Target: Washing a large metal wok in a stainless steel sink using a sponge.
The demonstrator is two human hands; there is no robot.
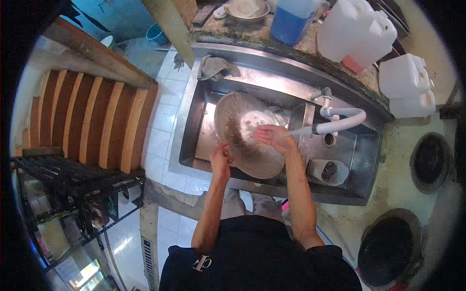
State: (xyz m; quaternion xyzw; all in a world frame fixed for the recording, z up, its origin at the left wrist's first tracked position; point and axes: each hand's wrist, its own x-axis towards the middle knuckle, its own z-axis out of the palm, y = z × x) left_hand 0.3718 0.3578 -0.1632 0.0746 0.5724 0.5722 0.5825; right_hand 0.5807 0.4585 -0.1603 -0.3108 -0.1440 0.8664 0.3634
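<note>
A large, worn metal wok [251,160] is tilted inside the left basin of the stainless steel sink [205,145]. At its near left rim, the fingers of my left hand [221,162] are curled around the edge. My right hand [275,138] is over the wok's hollow, fingers extended and holding nothing. Water runs from the grey pipe faucet [342,123] towards my right hand. Pale wet glare or suds inside the wok blur its surface there.
A cut plastic container [329,171] with a dark scrubber stands in the right basin. A grey cloth [217,68] drapes over the back left corner. Plastic jugs [355,31] and a metal bowl [249,9] line the ledge behind. Dark round pans [389,247] sit at right.
</note>
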